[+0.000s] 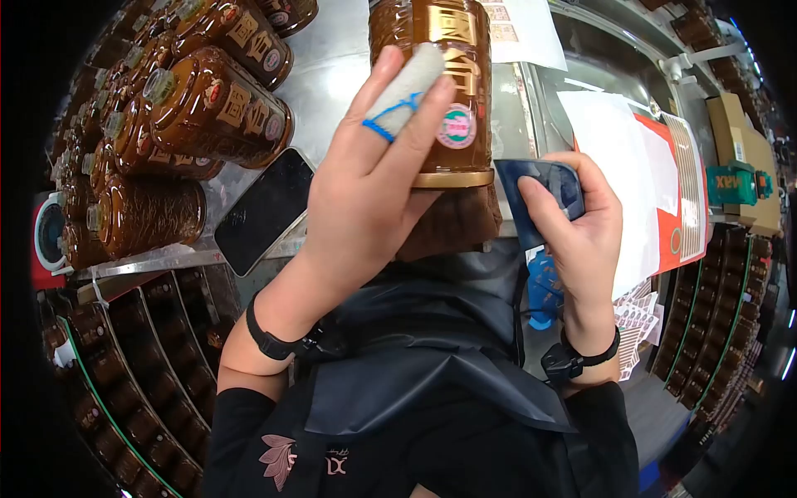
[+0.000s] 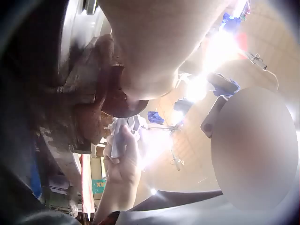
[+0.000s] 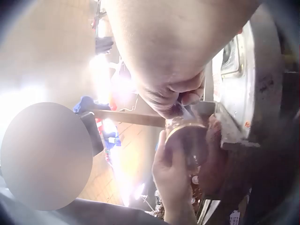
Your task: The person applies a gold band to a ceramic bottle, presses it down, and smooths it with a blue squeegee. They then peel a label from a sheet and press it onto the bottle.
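Your left grip (image 1: 369, 158), fingers spread, lies against the amber jar (image 1: 466, 91), over a brown support (image 1: 457, 224) at the near edge of the counter (image 1: 336, 50). Your right grip (image 1: 588, 220) pinches a dark blue card (image 1: 512, 199) just beside the jar's gold-rimmed end. Bare metal opens leftward, bounded by crowded jars (image 1: 220, 108) and a phone (image 1: 264, 212) reaching the edge; papers (image 1: 610, 166) hem the right.

We see a glossy brown jar (image 1: 477, 79) on its side, gold lettering (image 1: 452, 21) and round sticker (image 1: 457, 126) uppermost, gold rim (image 1: 452, 179) towards us; just beside it, our right grip (image 1: 588, 220) pinches a flat dark-blue piece (image 1: 558, 178).
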Demonstrator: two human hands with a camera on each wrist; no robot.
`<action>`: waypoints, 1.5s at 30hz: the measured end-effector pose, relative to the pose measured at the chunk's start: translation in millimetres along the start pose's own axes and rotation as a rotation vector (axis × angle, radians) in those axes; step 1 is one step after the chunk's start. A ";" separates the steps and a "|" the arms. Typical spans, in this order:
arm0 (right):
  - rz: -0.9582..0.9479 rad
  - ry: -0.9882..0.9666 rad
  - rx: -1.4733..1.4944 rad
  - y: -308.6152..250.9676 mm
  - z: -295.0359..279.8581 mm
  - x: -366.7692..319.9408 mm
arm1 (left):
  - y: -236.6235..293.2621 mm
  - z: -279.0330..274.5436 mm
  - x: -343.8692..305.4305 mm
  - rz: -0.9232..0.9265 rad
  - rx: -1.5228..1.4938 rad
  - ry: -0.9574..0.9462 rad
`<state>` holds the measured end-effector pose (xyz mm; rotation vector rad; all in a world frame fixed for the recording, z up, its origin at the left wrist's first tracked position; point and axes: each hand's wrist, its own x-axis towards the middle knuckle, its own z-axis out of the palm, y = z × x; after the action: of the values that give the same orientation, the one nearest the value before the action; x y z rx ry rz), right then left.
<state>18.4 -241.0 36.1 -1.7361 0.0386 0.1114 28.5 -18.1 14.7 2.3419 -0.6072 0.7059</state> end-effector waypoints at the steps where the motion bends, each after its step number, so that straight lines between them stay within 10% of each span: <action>1: 0.046 0.025 0.002 5.2 -3.9 0.5 | -2.6 -0.6 -3.2 0.003 0.001 0.001; 19: -0.057 0.103 0.052 4.0 -12.2 -5.3 | -8.6 6.6 -25.9 -0.167 -0.188 0.024; 29: -0.796 -0.071 -0.680 -24.5 -0.7 0.2 | 3.9 5.1 8.6 0.018 0.018 -0.027; 45: -0.832 -0.107 -0.703 -26.1 -3.3 4.9 | -10.6 9.1 -5.9 0.001 -0.030 0.068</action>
<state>25.8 -239.7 61.7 -2.2938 -0.8858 -0.4452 33.1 -15.2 0.7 2.2802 -0.5849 0.7680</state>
